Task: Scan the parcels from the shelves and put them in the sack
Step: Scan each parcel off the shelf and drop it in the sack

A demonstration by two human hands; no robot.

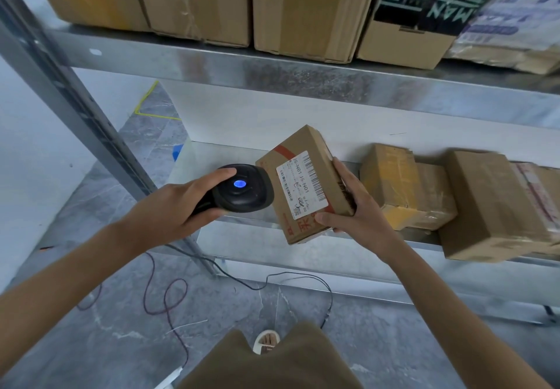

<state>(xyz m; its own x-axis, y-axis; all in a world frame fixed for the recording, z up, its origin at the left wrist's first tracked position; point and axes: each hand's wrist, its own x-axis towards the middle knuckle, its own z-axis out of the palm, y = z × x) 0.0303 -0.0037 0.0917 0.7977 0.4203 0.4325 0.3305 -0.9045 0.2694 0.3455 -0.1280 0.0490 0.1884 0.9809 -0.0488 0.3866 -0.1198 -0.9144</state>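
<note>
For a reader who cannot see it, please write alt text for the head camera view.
A person's right hand holds a small cardboard parcel, label up, while the left hand points a black barcode scanner with a blue light at it. More parcels sit on the metal shelf and the one above.

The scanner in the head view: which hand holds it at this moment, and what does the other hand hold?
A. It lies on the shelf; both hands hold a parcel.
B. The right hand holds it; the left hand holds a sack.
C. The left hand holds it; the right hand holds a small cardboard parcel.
C: the left hand grips the black scanner, and the right hand holds the small labelled parcel beside it.
</note>
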